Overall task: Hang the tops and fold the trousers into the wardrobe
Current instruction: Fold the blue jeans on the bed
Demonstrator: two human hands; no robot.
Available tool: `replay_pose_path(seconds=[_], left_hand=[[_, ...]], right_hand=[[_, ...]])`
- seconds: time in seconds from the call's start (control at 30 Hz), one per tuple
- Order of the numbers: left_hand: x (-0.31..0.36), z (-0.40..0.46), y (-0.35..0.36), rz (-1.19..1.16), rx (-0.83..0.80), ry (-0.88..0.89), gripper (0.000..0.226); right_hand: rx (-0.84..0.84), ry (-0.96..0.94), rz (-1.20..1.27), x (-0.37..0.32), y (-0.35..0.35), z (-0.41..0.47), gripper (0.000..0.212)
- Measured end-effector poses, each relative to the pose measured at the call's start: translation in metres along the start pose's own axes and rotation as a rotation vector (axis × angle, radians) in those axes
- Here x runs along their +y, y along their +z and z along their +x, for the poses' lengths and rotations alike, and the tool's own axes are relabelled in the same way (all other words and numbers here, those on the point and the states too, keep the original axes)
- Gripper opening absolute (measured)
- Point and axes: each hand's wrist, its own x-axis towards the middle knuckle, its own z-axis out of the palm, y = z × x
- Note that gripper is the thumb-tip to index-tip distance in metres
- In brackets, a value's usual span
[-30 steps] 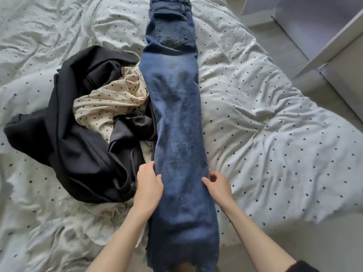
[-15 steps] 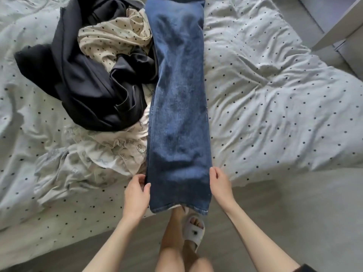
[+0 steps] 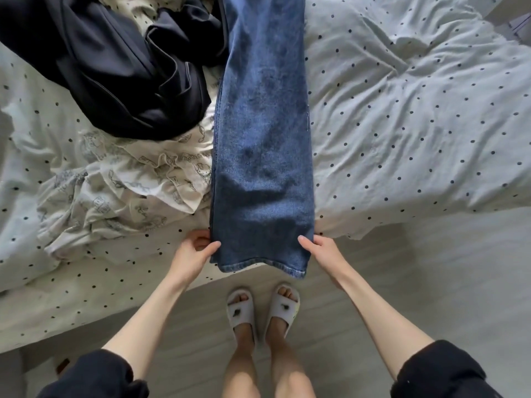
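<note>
Two garments [image 3: 120, 61] [image 3: 129, 179] crowd jeans [image 3: 261, 124] left side.

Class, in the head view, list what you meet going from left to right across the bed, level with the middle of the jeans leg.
Spotted duvet → black garment → jeans → more spotted duvet on the right.

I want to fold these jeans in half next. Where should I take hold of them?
At the hem end of the jeans, one side edge each for left hand and right hand: the legs lie stacked flat, the hem overhanging the bed.
</note>
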Motion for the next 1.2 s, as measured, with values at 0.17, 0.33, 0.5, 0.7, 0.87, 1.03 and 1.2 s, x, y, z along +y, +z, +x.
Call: replay_pose_path(seconds=[0.17,0.33,0.5,0.7,0.87,1.03,1.2], left_hand=[[-0.008,-0.011,0.005,0.021,-0.052,0.008,0.020],[-0.003,-0.033,-0.008,-0.184,-0.160,-0.023,0.012],[0.006,-0.055,-0.028,-0.344,-0.287,-0.055,0.012],[0.017,-0.071,-0.049,-0.358,-0.411,-0.048,0.016],[0.028,-0.090,-0.059,-0.346,-0.453,-0.019,0.015],[0.034,-0.120,-0.056,-0.317,-0.438,-0.073,0.016],[0.006,-0.160,-0.037,-0.217,-0.533,-0.269,0.018]], right_hand=[[0.028,0.021,0.038,0.011,0.001,-0.013,0.028],[0.018,0.033,0.084,0.015,-0.003,-0.037,0.034],[-0.071,0.135,0.205,0.011,0.000,-0.064,0.026],[-0.107,0.132,0.309,0.012,0.002,-0.096,0.030],[0.020,0.074,0.425,-0.002,0.001,-0.117,0.018],[0.154,0.185,0.398,-0.009,-0.011,-0.152,0.010],[0.194,0.419,0.467,0.024,-0.003,-0.188,0.009]])
